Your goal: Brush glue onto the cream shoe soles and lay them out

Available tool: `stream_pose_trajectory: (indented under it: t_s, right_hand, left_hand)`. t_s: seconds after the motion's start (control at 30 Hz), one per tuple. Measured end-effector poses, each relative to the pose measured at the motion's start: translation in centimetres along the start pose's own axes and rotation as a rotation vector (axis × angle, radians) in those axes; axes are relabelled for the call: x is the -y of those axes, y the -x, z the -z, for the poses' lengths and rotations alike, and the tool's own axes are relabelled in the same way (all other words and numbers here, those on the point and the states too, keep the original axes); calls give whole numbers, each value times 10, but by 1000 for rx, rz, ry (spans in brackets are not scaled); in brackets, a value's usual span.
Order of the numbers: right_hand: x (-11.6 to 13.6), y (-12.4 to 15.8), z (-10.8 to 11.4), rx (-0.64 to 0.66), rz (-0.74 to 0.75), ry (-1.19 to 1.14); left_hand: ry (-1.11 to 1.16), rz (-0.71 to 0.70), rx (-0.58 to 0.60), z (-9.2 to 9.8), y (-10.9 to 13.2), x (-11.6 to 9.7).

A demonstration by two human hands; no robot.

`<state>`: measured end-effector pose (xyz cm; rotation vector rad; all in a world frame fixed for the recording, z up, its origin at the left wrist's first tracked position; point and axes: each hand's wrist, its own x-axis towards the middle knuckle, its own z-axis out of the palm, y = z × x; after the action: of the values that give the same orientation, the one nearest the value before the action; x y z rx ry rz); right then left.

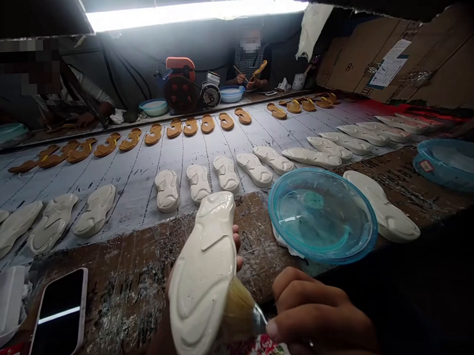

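A glossy white shoe sole (204,273) stands tilted in front of me, its raised pattern turned my way. My left hand (237,243) is closed around it from behind; only some fingertips show past its right edge. My right hand (321,310) grips a flat brush (239,305) with pale bristles and a metal ferrule. The bristles touch the lower right edge of the sole. Just beyond my right hand is a clear blue plastic bowl (323,215) with a little liquid at its bottom. Another white sole (379,208) lies behind the bowl, to the right.
White soles (226,174) line the near side of a pale conveyor belt (134,171); tan sandal soles (207,124) line the far side. A phone (57,321) lies on the worn ledge at left. Across the belt, a co-worker (251,67) holds a brush and a sole.
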<state>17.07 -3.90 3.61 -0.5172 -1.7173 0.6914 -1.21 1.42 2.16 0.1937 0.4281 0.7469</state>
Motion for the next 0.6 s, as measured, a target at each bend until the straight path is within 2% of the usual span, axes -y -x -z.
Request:
stream_pose_trajectory:
  t_s: [0.07, 0.23, 0.3, 0.43, 0.5, 0.6]
  right_hand:
    - [-7, 7, -6, -50, 8, -61]
    - [-14, 20, -9, 47, -64, -210]
    - [-14, 17, -4, -58, -128, -235]
    - [-22, -9, 7, -388, -157, 51]
    - [-29, -24, 7, -437, -104, 215]
    - [-37, -33, -5, -418, -11, 273]
  left_hand:
    - [52, 46, -24, 0, -1, 3]
    - [65, 47, -64, 1, -3, 4]
    - [47, 5, -94, -4, -1, 7]
    - [-7, -81, -345, -17, 7, 21]
    - [-20, -52, -378, -20, 11, 28]
    - [-40, -45, -374, -23, 12, 33]
